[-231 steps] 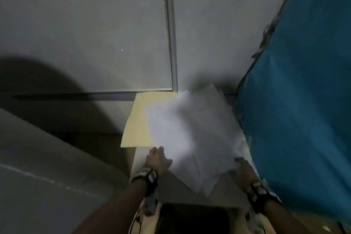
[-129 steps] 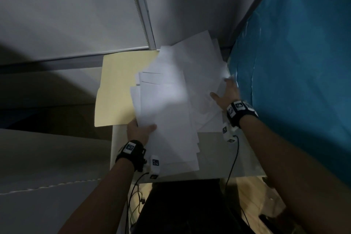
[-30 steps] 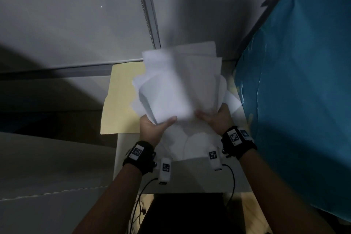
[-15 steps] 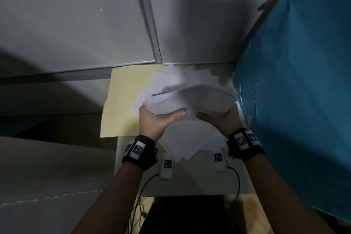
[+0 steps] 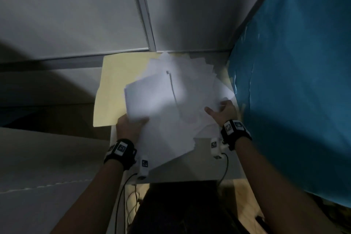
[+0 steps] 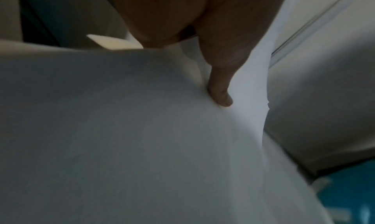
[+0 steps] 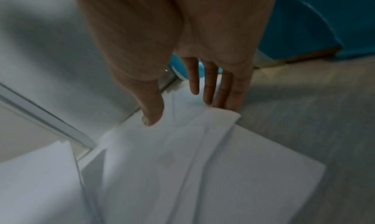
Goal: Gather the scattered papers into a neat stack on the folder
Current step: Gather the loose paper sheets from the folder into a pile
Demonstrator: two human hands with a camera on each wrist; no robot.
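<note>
Left hand (image 5: 131,127): I see it pinching the near-left edge of the loose white paper sheets (image 5: 171,104), thumb on top.
Right hand (image 5: 223,112): fingers straight, spread, touching the sheets' right edge.
Papers: fanned partly over the pale yellow card folder (image 5: 117,83) on the table (image 5: 199,169).

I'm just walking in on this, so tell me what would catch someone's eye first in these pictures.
The messy fan of white papers in the middle of the small table, partly over the yellow folder at the back left. The left hand grips the papers' near left edge, while the right hand lies with straight fingers at their right edge. A big blue sheet fills the right side.
</note>
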